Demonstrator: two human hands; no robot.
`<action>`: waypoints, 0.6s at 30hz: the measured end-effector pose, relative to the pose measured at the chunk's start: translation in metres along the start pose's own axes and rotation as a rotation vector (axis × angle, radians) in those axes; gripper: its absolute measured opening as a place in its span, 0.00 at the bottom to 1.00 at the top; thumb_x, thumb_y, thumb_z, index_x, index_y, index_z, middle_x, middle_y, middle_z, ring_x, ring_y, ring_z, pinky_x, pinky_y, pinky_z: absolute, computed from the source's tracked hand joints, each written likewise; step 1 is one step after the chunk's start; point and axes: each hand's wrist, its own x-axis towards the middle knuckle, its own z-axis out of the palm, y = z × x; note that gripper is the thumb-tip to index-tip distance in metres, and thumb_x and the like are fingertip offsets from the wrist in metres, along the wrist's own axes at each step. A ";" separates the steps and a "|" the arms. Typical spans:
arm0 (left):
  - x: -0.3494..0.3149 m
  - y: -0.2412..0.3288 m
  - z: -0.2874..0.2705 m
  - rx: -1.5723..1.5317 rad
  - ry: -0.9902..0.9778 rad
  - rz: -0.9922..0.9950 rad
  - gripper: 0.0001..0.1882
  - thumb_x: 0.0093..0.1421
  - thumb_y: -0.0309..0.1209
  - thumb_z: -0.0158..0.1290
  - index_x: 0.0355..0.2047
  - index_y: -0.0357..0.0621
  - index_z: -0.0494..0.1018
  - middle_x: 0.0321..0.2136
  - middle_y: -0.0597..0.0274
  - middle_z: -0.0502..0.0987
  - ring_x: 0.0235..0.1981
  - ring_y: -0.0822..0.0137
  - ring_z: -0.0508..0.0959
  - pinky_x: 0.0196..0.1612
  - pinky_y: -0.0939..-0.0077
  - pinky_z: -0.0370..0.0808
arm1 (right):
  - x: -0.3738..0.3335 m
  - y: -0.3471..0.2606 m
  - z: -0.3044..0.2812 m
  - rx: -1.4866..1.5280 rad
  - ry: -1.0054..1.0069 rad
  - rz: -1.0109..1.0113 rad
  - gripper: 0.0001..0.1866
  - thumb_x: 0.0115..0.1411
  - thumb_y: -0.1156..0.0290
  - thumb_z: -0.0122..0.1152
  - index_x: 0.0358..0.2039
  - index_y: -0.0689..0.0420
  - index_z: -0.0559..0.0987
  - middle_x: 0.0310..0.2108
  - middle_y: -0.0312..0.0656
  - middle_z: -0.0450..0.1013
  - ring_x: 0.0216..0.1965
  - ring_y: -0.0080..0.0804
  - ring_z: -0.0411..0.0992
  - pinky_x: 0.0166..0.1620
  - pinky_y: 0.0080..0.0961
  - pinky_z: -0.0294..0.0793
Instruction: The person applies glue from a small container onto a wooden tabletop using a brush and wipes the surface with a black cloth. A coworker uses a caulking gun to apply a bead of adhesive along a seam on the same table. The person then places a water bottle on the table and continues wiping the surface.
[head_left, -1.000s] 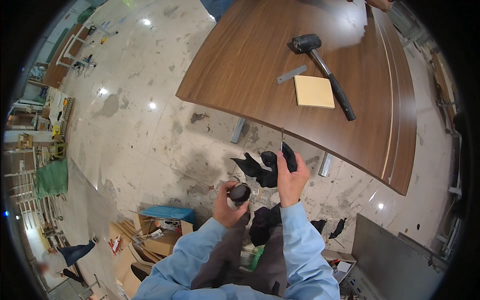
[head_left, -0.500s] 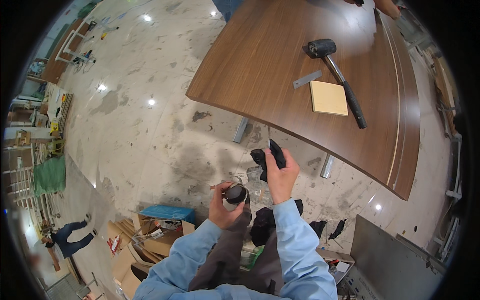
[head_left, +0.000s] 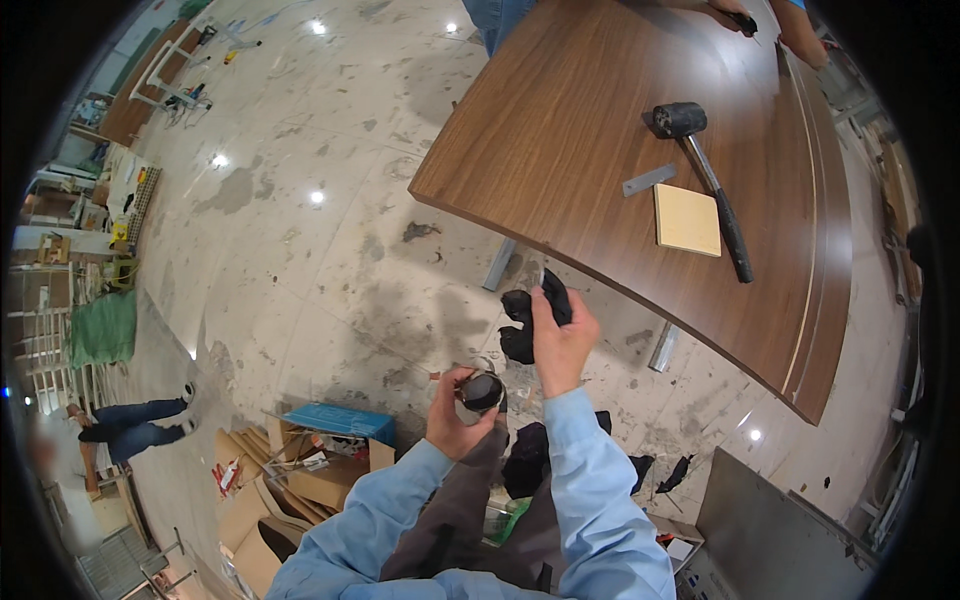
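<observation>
My left hand (head_left: 453, 415) is closed around a small clear jar (head_left: 480, 392) with dark contents, held in front of my chest. My right hand (head_left: 562, 340) is raised just above and to the right of it, gripping a bunched black cloth (head_left: 530, 312). The cloth hangs a little above the jar and does not touch it. Both sleeves are light blue. The hands are over the floor, just short of the near edge of a brown wooden table (head_left: 560, 150).
On the table lie a black rubber mallet (head_left: 705, 170), a pale square block (head_left: 686, 219) and a small grey metal strip (head_left: 648, 180). Another person's arm (head_left: 790, 25) reaches onto the far end. Cardboard boxes (head_left: 300, 470) and a blue item sit lower left; black scraps lie on the floor.
The view has shifted so the table sits further right. My right hand has gathered the loose black cloth into a tighter bundle. My left hand keeps hold of the jar.
</observation>
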 end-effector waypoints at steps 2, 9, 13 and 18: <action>0.000 -0.001 -0.001 -0.009 -0.002 -0.012 0.37 0.51 0.22 0.71 0.58 0.45 0.64 0.57 0.52 0.73 0.51 0.59 0.80 0.50 0.68 0.78 | 0.001 -0.002 0.008 0.035 -0.087 -0.001 0.12 0.62 0.67 0.71 0.36 0.64 0.83 0.23 0.38 0.77 0.27 0.19 0.70 0.34 0.26 0.74; 0.002 -0.002 -0.002 0.004 0.017 -0.005 0.37 0.50 0.23 0.71 0.58 0.46 0.65 0.57 0.53 0.73 0.51 0.61 0.80 0.48 0.68 0.77 | 0.003 -0.002 0.013 -0.041 -0.057 0.000 0.12 0.63 0.69 0.72 0.36 0.65 0.82 0.26 0.33 0.78 0.29 0.17 0.70 0.33 0.22 0.73; 0.002 -0.001 -0.003 0.004 0.012 -0.040 0.38 0.49 0.25 0.72 0.58 0.46 0.65 0.57 0.54 0.73 0.51 0.60 0.79 0.47 0.68 0.76 | 0.005 0.000 0.013 -0.036 -0.068 -0.025 0.11 0.63 0.69 0.71 0.37 0.65 0.83 0.27 0.33 0.78 0.30 0.18 0.71 0.34 0.22 0.74; 0.003 0.002 -0.006 0.041 0.051 -0.006 0.37 0.49 0.26 0.72 0.57 0.44 0.65 0.52 0.52 0.74 0.49 0.57 0.79 0.50 0.66 0.76 | 0.003 -0.004 0.013 0.023 0.022 0.138 0.12 0.62 0.66 0.71 0.37 0.64 0.84 0.26 0.41 0.79 0.28 0.21 0.73 0.34 0.26 0.75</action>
